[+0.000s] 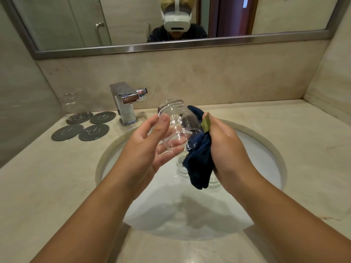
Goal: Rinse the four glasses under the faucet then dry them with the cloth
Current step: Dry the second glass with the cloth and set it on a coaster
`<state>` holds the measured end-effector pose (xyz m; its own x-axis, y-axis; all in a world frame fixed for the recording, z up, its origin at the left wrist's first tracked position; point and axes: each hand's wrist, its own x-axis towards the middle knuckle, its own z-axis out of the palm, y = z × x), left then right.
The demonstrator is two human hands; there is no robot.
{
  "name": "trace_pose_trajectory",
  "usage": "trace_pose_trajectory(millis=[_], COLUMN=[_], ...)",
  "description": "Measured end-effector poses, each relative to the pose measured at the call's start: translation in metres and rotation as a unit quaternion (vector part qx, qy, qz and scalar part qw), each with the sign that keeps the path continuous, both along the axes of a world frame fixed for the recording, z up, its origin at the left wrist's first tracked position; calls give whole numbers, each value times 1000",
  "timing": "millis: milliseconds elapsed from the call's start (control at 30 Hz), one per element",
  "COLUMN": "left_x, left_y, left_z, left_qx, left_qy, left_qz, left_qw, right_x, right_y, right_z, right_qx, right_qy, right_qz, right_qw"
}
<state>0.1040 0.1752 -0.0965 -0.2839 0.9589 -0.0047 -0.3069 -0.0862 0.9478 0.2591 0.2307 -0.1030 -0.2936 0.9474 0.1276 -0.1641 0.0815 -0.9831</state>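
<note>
- Glass tumbler (177,128), clear and ribbed, is held on its side above the sink basin (171,205) with one end turned to the cloth. Which end is the mouth is hard to tell through the clear wall.
- Left grip (146,147) is closed round it, thumb on the upper wall and fingers beneath. This cradle likely leaves the tumbler free to be turned while it is wiped.
- Right grip (226,145) is clenched on the dark blue cloth (199,160), which is bunched against the tumbler's right end with its loose tail hanging. The bunching probably makes a firm pad for drying.
- Working over the basin means drips, or a slip, would land in the sink and not on the counter (57,177).
- Two more glasses (182,168) sit in the basin just below the cloth, partly hidden by it, seemingly waiting their turn.
- One fourth glass (73,104) stands on the rear left of four dark coasters (102,117), left of the faucet (126,103), from which no water shows. The three bare coasters look kept for the rest, so I judge this to be the second glass being dried.
</note>
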Motion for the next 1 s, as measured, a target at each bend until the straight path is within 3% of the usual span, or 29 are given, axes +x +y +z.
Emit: trace_pose_trajectory(millis=[233,400,500,667,867,1000], left_x=[1,-9,-13,-11,-9,-12], left_y=[-1,-2,0,4,5,4], left_z=[0,0,-3,-6,-4,0], left_qx=[14,-20,-26,18,8,20], left_qy=[73,-12,-18,114,-16,-20], left_qz=[-17,-64,-66,55,34,70], left_qw=[997,998,997,992,999,997], right_x=[0,4,6,5,8,17], right_y=[5,10,10,11,9,11], right_z=[-1,-2,-2,-2,3,14], right_qx=[-85,-18,25,61,67,63], right_qy=[61,28,6,-39,-28,21], right_qz=[7,3,10,20,-37,-46], right_qw=[995,999,1000,997,997,997])
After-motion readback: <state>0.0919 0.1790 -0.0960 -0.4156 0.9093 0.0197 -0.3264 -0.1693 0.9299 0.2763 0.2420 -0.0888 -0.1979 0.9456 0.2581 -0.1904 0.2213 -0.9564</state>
